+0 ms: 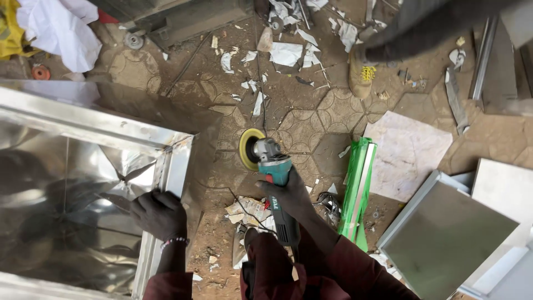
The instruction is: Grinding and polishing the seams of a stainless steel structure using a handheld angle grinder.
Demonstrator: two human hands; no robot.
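The right hand (291,195) is wrapped tight around the body of a teal and grey angle grinder (275,183), which hangs over the dirt floor between the person's knees and a shiny steel box. Its long axis runs from the lower right, near the person's lap, up and to the left, with the head end pointing away from the body; the yellow-backed disc (249,149) at that end stands on edge, its face turned left toward the box. The left hand (158,214) lies flat, fingers close together, pressed on the inner rim of the stainless steel box (83,125), just beside its corner. The ground (300,119) is packed earth with a stamped pattern, strewn with paper scraps and metal offcuts. A green sleeve (357,186) lies right of the grinder, near a grey metal panel (444,233). Another person's boot (361,72) stands at the top, the leg cut off by the frame. The grinder's tail and cable are hidden behind the forearm.
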